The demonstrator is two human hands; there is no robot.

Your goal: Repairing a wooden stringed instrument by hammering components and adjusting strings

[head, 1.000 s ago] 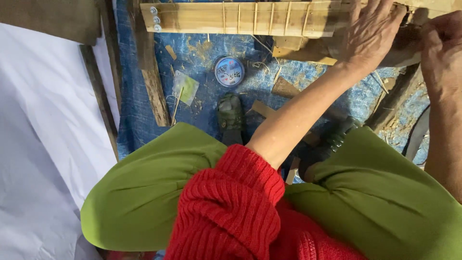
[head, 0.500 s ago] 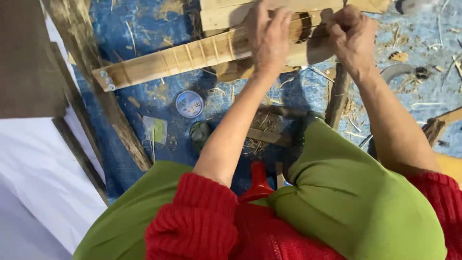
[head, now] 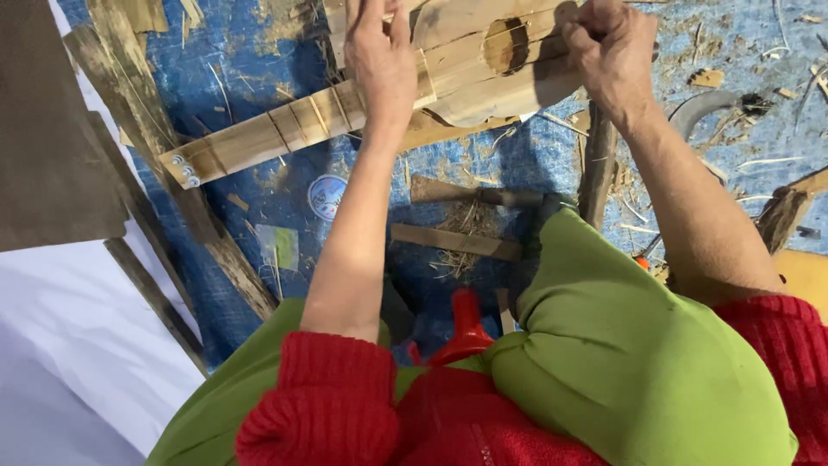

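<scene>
A rough wooden guitar-shaped instrument (head: pixel 466 52) with a round sound hole lies across the blue tarp (head: pixel 285 198); its fretted neck (head: pixel 267 138) points to the lower left. My left hand (head: pixel 379 56) rests with fingers spread on the spot where the neck joins the body. Over the body's right side, beside the sound hole, my right hand (head: pixel 608 47) is closed; whether it holds a small object I cannot tell. Green trouser knees and red sleeves fill the bottom of the view.
A round white-and-blue lid (head: pixel 328 197), a small green-tinted packet (head: pixel 278 246), flat wood offcuts (head: pixel 457 242) and shavings lie on the tarp. Weathered planks (head: pixel 147 129) run down the left, beside a white sheet (head: pixel 69 345). A red plastic piece (head: pixel 466 328) pokes up between my knees.
The view has shifted so the instrument sits closer and more centred. Both hands stay on the body, the left hand now flatter at the neck joint.
</scene>
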